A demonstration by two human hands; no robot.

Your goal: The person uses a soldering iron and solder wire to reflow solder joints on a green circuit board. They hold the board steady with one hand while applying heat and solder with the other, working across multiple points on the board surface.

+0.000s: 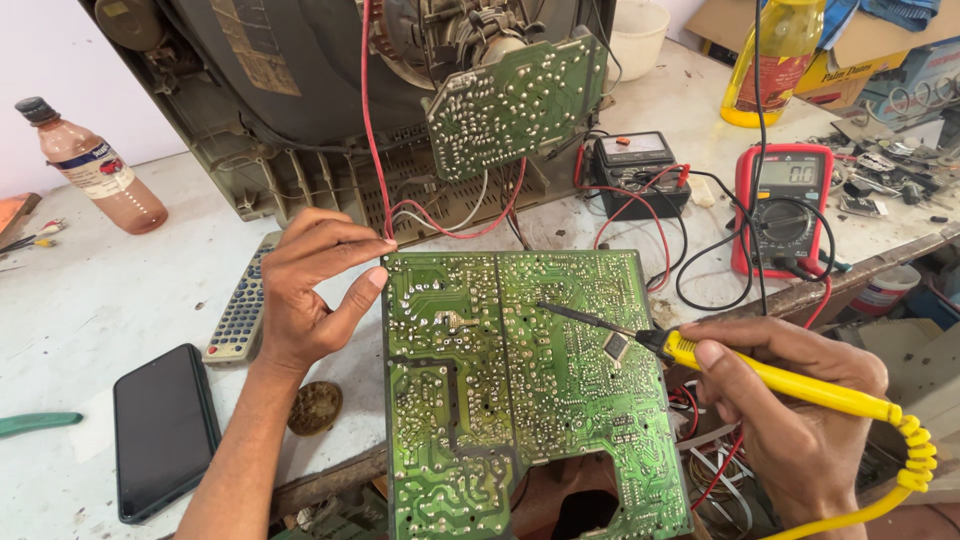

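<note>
We see our right hand (pixel 790 400) pinching the yellow soldering iron (pixel 770 378), its long axis running up-left to a tip over the green circuit board (pixel 520 400) at frame centre, whose upper-left corner our left hand (pixel 310 290) steadies, fingers spread.

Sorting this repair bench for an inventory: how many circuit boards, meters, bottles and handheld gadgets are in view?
Green circuit boards: 2, the large board steadied by the left hand, and the small board on the television's back.
Meters: 2, red multimeter, black meter.
Bottles: 2, brown bottle, yellow bottle.
Handheld gadgets: 3, remote, phone, yellow soldering iron in the right hand.
Total: 9
</note>
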